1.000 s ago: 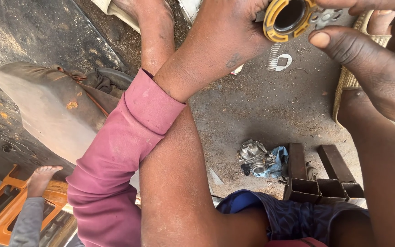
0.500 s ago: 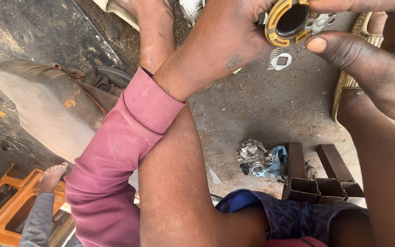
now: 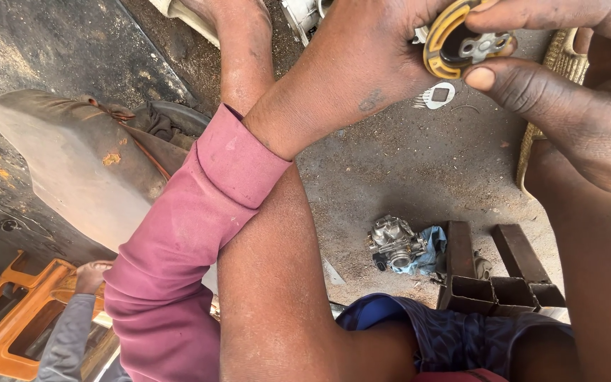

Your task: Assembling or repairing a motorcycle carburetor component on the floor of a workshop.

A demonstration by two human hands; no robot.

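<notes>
both hands meet at the top of the view. left hand (image 3: 362,64) grips the round yellow-rimmed part with a dark centre and grey metal hub (image 3: 461,39) from behind; right hand (image 3: 567,106) pinches its rim, thumb under, fingers over. i judge it best to keep the disc square to the eye and support the rim evenly. below on the dirt floor (image 3: 404,170): a grey metal carburettor (image 3: 392,242) on a blue rag (image 3: 429,249), beside rusty square steel tubes (image 3: 496,272).

Outdoor repair workshop: dirt ground (image 3: 419,177), carburettor (image 3: 392,242)
</notes>
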